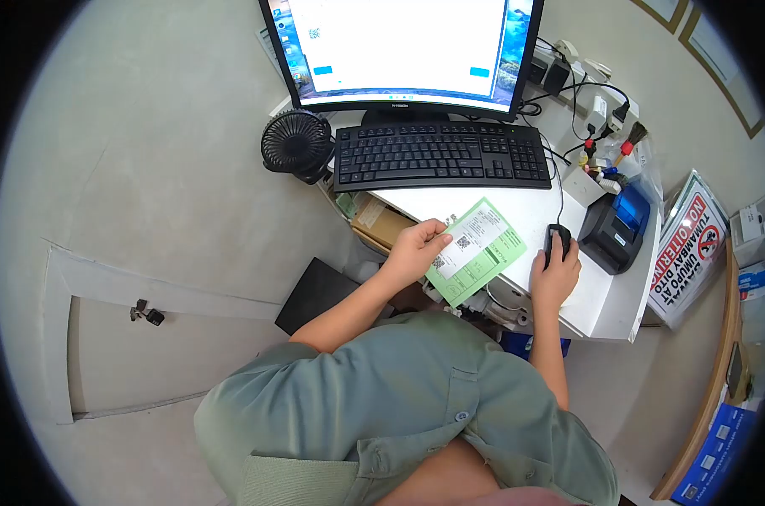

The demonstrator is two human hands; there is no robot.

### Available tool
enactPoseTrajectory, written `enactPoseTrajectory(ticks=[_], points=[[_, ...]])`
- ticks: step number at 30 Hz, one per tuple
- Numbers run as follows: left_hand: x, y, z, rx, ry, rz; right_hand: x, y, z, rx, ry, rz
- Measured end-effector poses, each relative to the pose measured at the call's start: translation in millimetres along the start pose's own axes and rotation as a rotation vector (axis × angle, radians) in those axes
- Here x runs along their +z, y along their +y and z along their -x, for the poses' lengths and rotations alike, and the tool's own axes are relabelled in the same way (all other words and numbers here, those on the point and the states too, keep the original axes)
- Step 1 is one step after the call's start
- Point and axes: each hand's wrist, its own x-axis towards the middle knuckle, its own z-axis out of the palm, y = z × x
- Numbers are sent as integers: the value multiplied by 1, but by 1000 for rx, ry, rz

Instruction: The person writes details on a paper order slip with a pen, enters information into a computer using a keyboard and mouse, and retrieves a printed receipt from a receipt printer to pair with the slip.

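Observation:
Between the thumb and fingers of my left hand [418,251] is a green paper form [493,260], held by its left edge and tilted over the desk's front edge. A white printed label [472,239] with QR codes covers part of the form. My right hand [557,271] rests over a black computer mouse [554,239] on the white desk, its fingers along the mouse. Behind both hands lies a black keyboard [441,155]. The monitor [403,51] behind it shows a mostly white page with blue buttons.
A small black fan [297,143] stands left of the keyboard. Right of the mouse is a black and blue device [620,221], with pens and a red-handled brush [631,143] behind it. Cables and adapters [559,74] crowd the back right. A no-loitering sign [687,249] leans at the right.

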Motion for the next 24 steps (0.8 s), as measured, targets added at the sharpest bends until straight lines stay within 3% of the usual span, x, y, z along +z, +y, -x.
enactPoseTrajectory(ticks=[16, 19, 21, 23, 24], points=[[-2, -5, 8, 5, 26, 73, -6, -2, 0, 42, -69, -1], [-1, -4, 9, 26, 41, 84, -22, -14, -5, 45, 28, 42], [1, 5, 10, 23, 49, 78, -32, -22, -10, -28, 111, -187], [3, 15, 11, 18, -30, -132, -45, -30, -18, -43, 47, -328], [5, 18, 11, 9, -35, -133, -52, -33, -23, 170, -287, -812]])
